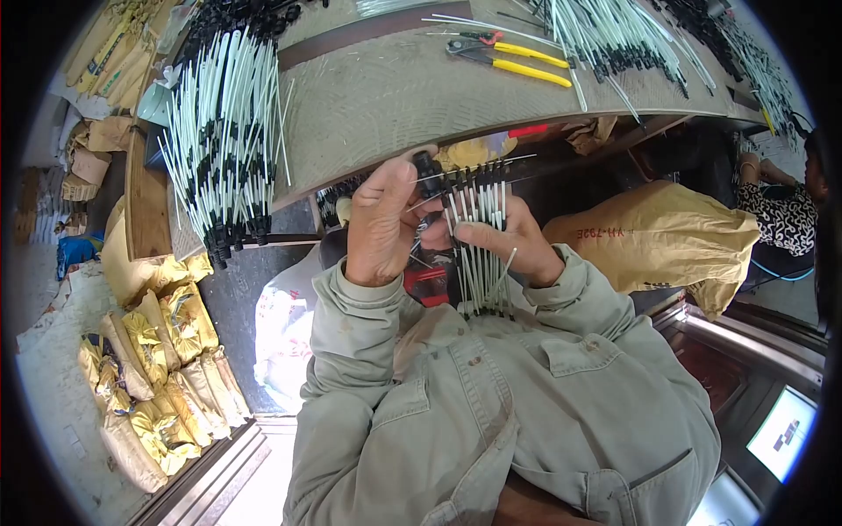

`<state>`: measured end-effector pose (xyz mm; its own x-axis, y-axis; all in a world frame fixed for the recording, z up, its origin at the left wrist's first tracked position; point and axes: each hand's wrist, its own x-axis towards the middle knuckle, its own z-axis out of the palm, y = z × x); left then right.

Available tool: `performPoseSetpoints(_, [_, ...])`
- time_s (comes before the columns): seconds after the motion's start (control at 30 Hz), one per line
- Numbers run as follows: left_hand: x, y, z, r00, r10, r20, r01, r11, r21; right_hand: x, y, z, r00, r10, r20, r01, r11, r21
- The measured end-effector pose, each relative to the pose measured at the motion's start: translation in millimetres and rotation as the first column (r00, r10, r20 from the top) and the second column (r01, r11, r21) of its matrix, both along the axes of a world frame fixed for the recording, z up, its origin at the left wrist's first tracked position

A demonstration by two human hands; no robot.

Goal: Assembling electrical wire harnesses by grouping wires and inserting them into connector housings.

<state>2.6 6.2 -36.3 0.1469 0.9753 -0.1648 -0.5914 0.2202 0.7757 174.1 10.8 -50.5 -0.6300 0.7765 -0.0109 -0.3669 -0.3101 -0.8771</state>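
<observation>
Close to my chest, my right hand (519,237) is wrapped round a bundle of thin white tubes (478,263) with black fittings at their ends. The thumb lies across the tubes, which point down toward my shirt. Beside it, my left hand (386,215) is closed on a black fitting (427,169) just left of the bundle's top. A thin white tube runs from near this fitting across the black ends of the bundle. Some of the left fingers are hidden behind the palm and the fitting.
Beyond my hands is a worktop (377,105). A thick pile of black-ended tubes (232,131) overhangs its left edge. Yellow-handled pliers (526,70) lie near another tube pile (614,39). Brown sacks (658,232) stand below right; wrapped packages (167,377) lie lower left. Another person (776,206) sits far right.
</observation>
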Motion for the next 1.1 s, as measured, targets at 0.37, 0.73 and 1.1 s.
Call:
performPoseSetpoints(0.37, [28, -21, 5, 0.944, 0.296, -0.147, -0.277, 0.951, 0.134, 6, -4, 2, 0.985, -0.117, 0.123, 0.107, 0.991, 0.085])
performPoseSetpoints(0.73, [25, -26, 9, 0.905, 0.298, -0.303, -0.232, 0.944, 0.233, 7, -6, 5, 0.996, -0.061, 0.07, 0.06, 0.998, 0.012])
performPoseSetpoints(1.1, [34, -34, 21, 0.92, 0.318, -0.227, -0.279, 0.942, 0.188, 9, -11, 5, 0.985, -0.101, 0.137, 0.084, 0.988, 0.128])
